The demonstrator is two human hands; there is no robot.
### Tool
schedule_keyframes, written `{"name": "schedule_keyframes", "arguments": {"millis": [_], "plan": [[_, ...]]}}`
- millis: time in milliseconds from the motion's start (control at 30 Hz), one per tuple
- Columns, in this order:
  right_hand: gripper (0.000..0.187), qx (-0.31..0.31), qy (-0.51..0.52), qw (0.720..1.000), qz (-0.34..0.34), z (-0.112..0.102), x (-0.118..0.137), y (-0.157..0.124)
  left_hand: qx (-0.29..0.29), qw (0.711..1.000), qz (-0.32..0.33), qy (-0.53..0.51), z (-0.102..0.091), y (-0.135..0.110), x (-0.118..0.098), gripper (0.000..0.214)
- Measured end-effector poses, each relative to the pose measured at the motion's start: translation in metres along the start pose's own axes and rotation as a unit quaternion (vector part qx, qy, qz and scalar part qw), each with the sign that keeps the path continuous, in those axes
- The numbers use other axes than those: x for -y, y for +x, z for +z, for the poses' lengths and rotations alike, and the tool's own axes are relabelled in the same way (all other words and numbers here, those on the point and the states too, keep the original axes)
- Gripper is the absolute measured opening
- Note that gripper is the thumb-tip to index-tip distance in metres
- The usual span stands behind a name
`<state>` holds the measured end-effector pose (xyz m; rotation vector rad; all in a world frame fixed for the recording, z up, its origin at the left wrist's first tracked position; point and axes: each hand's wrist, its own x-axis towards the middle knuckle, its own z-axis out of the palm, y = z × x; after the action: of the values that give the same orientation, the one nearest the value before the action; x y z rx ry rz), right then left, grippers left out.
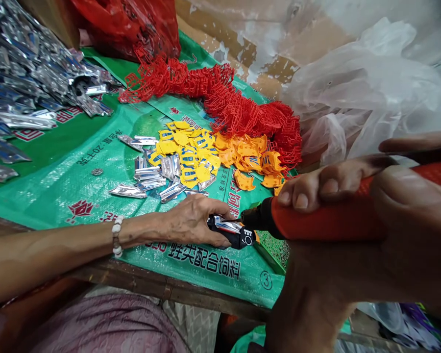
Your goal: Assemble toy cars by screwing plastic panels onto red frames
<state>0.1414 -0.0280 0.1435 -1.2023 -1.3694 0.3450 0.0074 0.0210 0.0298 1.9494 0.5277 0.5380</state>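
My left hand (193, 220) grips a small black-and-silver plastic toy part (238, 237), with the thumb below and the fingers above. My right hand (353, 274) is wrapped round a red electric screwdriver (323, 215) with a black nose. Its thin bit points left and reaches the silver top of the toy part; whether it sits on a screw I cannot tell. Just beyond the toy part lie silver pieces (150, 179), yellow pieces (185, 147) and orange pieces (244, 181).
A green tray (274, 252) of tiny metal bits, probably screws, stands under the screwdriver's nose. Red plastic frames (238, 105) form a long row behind the pieces. Silver parts (29, 73) are heaped at left, near a red bag (132, 24). Clear plastic bags (367, 88) bulge at right.
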Motion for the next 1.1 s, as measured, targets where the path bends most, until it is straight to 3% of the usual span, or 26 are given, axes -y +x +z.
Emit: {"name": "schedule_keyframes", "arguments": {"millis": [100,300,433,567,633,700,900,1000,1067,1100], "plan": [[0.029,0.055,0.101,0.992,0.055,0.002,0.001,0.0,0.003,1.0,0.002,-0.009,0.001,0.001,0.001,0.026],[0.023,0.08,0.156,0.984,-0.009,0.006,-0.007,-0.002,0.011,1.0,-0.019,0.005,0.0,0.0,0.001,0.032],[0.022,0.014,0.171,0.985,0.035,-0.001,0.0,0.002,-0.002,0.999,0.012,0.032,0.001,-0.001,0.006,0.034],[0.004,-0.102,0.135,0.985,-0.017,-0.013,0.008,0.012,-0.012,0.999,0.047,0.023,0.004,-0.003,0.011,0.037],[0.012,-0.188,0.095,0.977,-0.035,-0.018,0.003,0.017,-0.022,0.998,0.049,0.022,0.004,-0.006,0.011,0.039],[0.013,-0.217,0.068,0.973,-0.038,-0.026,-0.008,0.021,-0.039,0.996,0.071,0.025,0.002,-0.008,0.008,0.042],[0.05,-0.171,0.009,0.983,0.068,-0.054,-0.033,0.0,-0.097,0.973,0.192,0.086,-0.015,-0.013,-0.006,0.044],[0.074,-0.201,-0.082,0.974,0.07,-0.058,-0.032,-0.03,-0.143,0.955,0.233,0.117,-0.019,-0.014,-0.01,0.046],[0.069,-0.232,-0.117,0.962,0.083,-0.054,-0.031,-0.053,-0.16,0.945,0.254,0.13,-0.02,-0.014,-0.01,0.045],[0.064,-0.212,-0.111,0.965,0.111,-0.05,-0.031,-0.063,-0.165,0.941,0.262,0.136,-0.019,-0.014,-0.01,0.045]]}}
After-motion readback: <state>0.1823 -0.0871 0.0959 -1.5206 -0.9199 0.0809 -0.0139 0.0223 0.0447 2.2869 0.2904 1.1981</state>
